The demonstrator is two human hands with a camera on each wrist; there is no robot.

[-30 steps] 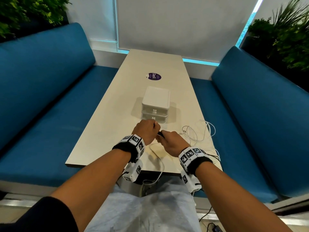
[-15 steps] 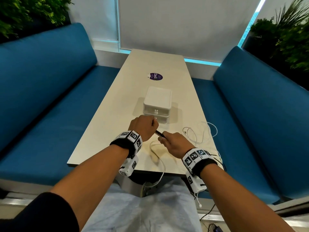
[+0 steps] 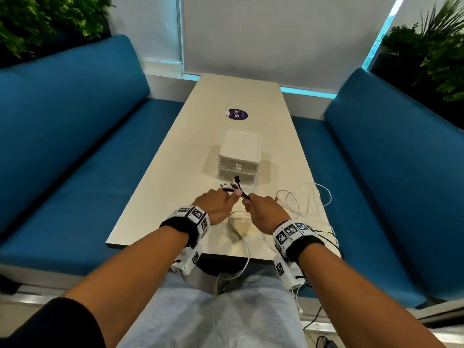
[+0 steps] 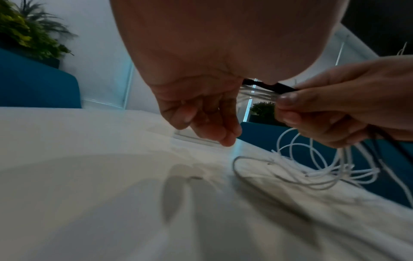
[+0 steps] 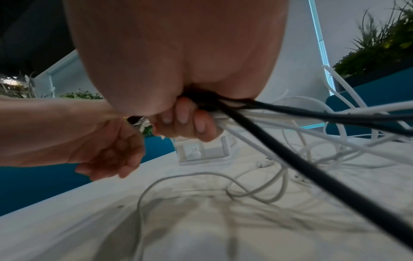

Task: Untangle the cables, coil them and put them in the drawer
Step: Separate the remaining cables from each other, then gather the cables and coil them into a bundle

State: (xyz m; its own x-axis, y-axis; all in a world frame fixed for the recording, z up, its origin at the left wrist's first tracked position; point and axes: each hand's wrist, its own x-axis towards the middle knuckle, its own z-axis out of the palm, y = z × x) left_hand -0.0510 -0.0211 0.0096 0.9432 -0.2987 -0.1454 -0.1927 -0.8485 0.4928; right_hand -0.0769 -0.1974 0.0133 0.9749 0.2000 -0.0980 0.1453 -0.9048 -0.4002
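Note:
A bundle of black cable (image 3: 241, 193) and white cables is stretched between both hands above the table's near end. My left hand (image 3: 229, 194) pinches the bundle's end, where several plug ends (image 3: 236, 183) stick out toward the drawer box. My right hand (image 3: 247, 200) grips the same bundle in a fist; in the right wrist view the black cable (image 5: 290, 155) and white cables trail out of that right hand (image 5: 190, 120). The left wrist view shows my left hand (image 4: 208, 114) with curled fingers. A loose white cable tangle (image 3: 301, 202) lies to the right. The white drawer box (image 3: 239, 156) stands shut beyond the hands.
The table (image 3: 175, 177) is long and pale, with a purple sticker (image 3: 237, 114) beyond the box. Blue benches (image 3: 75, 146) run along both sides. One white cable (image 3: 247, 249) hangs over the near edge toward my lap.
Both hands have moved a little forward toward the drawer box. The black plug ends now stick out past my left fingers.

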